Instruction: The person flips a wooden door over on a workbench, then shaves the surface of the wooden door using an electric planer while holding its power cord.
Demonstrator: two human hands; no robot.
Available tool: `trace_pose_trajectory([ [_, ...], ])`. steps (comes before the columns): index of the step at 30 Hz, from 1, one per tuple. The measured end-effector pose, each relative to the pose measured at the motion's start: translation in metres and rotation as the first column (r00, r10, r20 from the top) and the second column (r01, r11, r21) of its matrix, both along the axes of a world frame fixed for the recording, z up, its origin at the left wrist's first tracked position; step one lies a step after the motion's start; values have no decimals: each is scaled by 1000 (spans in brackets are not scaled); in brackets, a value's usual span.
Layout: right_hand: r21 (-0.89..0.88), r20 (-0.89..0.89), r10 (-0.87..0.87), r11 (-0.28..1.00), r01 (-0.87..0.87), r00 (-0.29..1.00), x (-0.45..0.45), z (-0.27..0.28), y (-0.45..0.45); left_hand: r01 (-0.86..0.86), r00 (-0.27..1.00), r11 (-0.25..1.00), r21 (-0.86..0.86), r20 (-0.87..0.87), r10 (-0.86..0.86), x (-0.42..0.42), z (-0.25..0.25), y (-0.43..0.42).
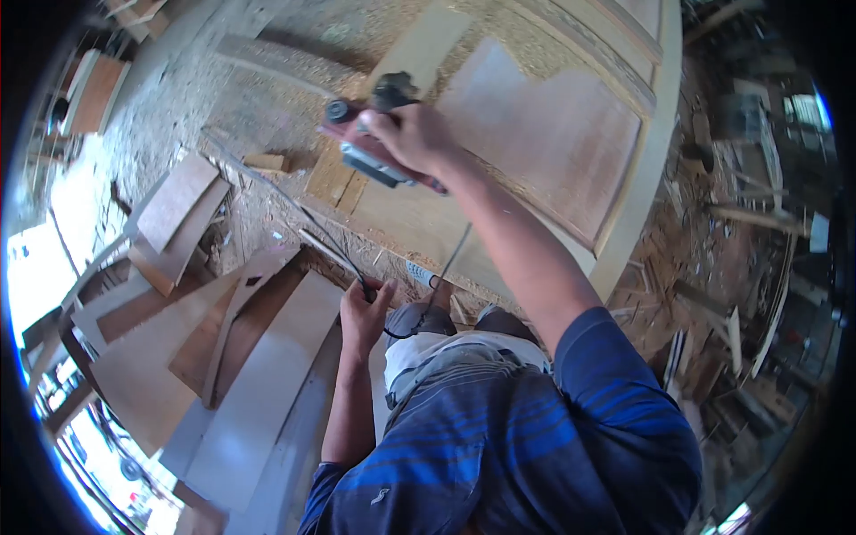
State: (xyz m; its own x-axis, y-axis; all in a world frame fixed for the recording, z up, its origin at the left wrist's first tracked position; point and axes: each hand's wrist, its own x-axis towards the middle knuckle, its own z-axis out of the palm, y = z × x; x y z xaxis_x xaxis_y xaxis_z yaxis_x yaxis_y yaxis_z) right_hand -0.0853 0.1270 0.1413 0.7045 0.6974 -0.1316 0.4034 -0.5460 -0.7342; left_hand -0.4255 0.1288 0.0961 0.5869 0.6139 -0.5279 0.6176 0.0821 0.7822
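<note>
A dark red electric hand planer [370, 147] is over the pale wooden frame of a panel door [392, 232], near the door's left end. My right hand [410, 135] is closed around the planer's handle, arm stretched forward. Lower down, my left hand [364, 312] is closed on a black power cord [337, 242] at waist height. The cord loops below that hand and another stretch of it rises toward the door. Shavings lie over part of the door's reddish inset panel [553, 134]. I cannot tell whether the planer's sole touches the wood.
Several loose boards [259, 374] are stacked at my left, with smaller plywood pieces [183, 205] beyond them. Wood scraps [713, 339] litter the ground on the right. A small wood block [266, 162] lies left of the door. My feet are close to the door's near edge.
</note>
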Motion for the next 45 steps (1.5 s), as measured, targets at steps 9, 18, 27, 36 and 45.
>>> trace_pose_trajectory([
  [9, 293, -109, -43, 953, 74, 993, -63, 31, -162, 154, 954, 935, 319, -293, -57, -22, -11, 17],
  [18, 50, -247, -229, 967, 248, 942, -126, 91, -396, 496, 830, 483, 722, -558, -18, 48, 25, -54],
  [27, -69, -137, -242, 970, 235, 960, -163, 99, -514, 734, 398, 612, 295, 542, -740, 171, 78, -235],
  [36, -76, -133, -196, 979, 187, 972, -184, 104, -601, 913, 359, 404, -55, 578, -733, 180, 64, -350],
  [45, -142, -258, -450, 893, 427, 855, -210, 74, -636, 590, 608, 784, 191, 534, -587, 170, 18, -405],
])
